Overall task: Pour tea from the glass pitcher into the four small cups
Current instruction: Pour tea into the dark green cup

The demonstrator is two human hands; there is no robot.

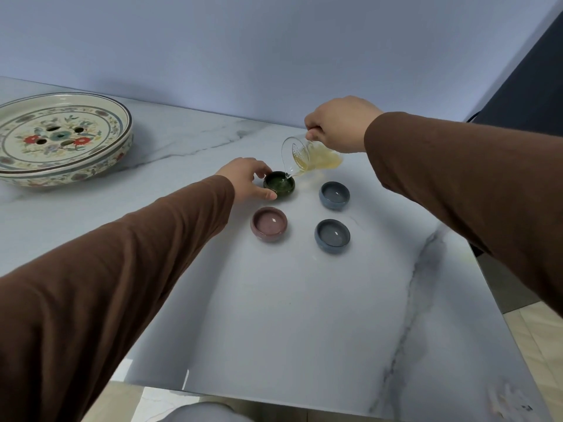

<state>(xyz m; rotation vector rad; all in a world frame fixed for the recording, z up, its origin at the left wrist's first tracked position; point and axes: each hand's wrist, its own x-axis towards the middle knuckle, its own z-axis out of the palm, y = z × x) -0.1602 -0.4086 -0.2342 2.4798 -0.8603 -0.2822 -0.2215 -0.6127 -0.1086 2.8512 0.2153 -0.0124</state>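
My right hand [338,124] grips the glass pitcher [307,158], which is tipped hard to the left with yellow tea inside. Its spout hangs over the green cup [281,185], and a thin stream of tea runs into it. My left hand [248,179] holds the green cup's left side between thumb and fingers. Three more small cups stand on the marble table: a pink cup [269,223] in front of the green one, a blue-grey cup [334,195] to its right, and a second blue-grey cup [332,236] at the front right. All three glisten inside.
A large round floral ceramic tea tray [61,138] with drain holes sits at the back left of the white marble table [289,300]. A pale wall runs along the table's far edge. The table's right edge drops to a tiled floor [536,345].
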